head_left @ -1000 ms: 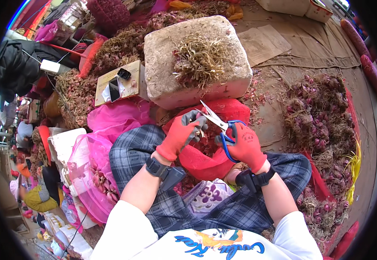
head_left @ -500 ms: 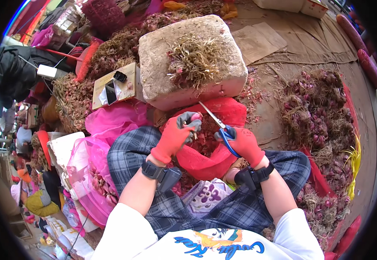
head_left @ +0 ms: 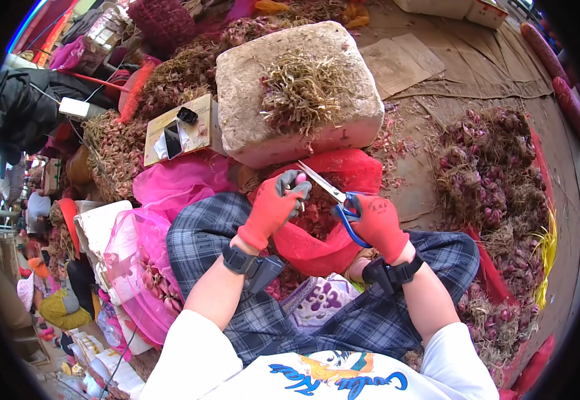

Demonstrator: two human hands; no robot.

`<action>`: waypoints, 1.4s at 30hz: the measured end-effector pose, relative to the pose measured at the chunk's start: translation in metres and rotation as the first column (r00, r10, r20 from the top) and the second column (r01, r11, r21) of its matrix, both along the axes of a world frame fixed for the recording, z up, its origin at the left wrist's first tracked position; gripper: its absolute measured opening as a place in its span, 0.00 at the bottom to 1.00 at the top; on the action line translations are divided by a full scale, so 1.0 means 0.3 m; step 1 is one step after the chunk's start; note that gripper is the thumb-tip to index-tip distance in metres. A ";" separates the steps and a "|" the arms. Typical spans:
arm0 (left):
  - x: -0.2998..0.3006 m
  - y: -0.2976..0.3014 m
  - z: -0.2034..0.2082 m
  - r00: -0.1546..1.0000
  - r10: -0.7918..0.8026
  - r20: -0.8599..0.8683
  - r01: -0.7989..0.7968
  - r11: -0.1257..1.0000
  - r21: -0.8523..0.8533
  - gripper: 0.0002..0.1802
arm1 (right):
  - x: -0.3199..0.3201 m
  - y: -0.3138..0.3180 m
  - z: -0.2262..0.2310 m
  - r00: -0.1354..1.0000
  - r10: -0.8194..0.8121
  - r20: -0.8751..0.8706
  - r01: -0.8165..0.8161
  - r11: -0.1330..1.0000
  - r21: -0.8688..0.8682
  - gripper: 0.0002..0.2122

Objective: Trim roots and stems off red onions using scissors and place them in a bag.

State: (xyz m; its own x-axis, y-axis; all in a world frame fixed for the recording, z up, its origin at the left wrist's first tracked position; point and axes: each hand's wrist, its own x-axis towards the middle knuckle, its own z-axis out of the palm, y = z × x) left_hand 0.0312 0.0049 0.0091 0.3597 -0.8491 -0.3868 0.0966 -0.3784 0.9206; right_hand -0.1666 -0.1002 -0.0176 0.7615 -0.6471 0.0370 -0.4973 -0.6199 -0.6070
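The person sits low, a white shirt with a blue print nearest the camera and plaid trousers (head_left: 343, 320) across the lap. Both hands wear red gloves, with dark straps round the wrists. The left hand (head_left: 273, 207) is closed, pinching a small pink shallot (head_left: 300, 179) between thumb and fingertips. The right hand (head_left: 378, 223) is curled through the blue handles of a pair of scissors (head_left: 333, 197), gripping them; the blades point up and left, their tip just beside the shallot and the left fingers. I cannot tell whether the blades touch the bulb.

Under both hands lies a red mesh sack (head_left: 343, 180), slumped over the knees and holding more reddish bulbs. By the left knee sits a pink plastic bag (head_left: 136, 260), also with shallots inside. A patterned purple and white cloth (head_left: 320, 300) shows between the legs.

Just beyond the sack stands a big pale stone block (head_left: 250, 100), with a heap of dry trimmed roots (head_left: 300, 87) on top. Leaning at its left side is a cardboard piece (head_left: 196, 130) carrying a dark phone. On the person's right, a large pile of untrimmed shallots (head_left: 496, 180) with stalks spreads over the ground. Farther off, flat cardboard sheets (head_left: 400, 63) lie on the brown floor covering.
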 end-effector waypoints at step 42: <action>-0.002 -0.025 0.102 0.946 -0.087 -0.312 0.080 0.996 -0.035 0.13 | -0.043 -0.034 0.047 0.998 0.035 -0.046 -0.018 0.943 0.332 0.17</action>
State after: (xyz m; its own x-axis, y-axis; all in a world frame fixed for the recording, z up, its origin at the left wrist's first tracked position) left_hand 0.0306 -0.0026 0.0398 0.1506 -0.8806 -0.4494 0.3501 -0.3776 0.8572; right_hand -0.1795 -0.1103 -0.0034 0.7738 -0.5959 -0.2147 -0.5187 -0.4017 -0.7547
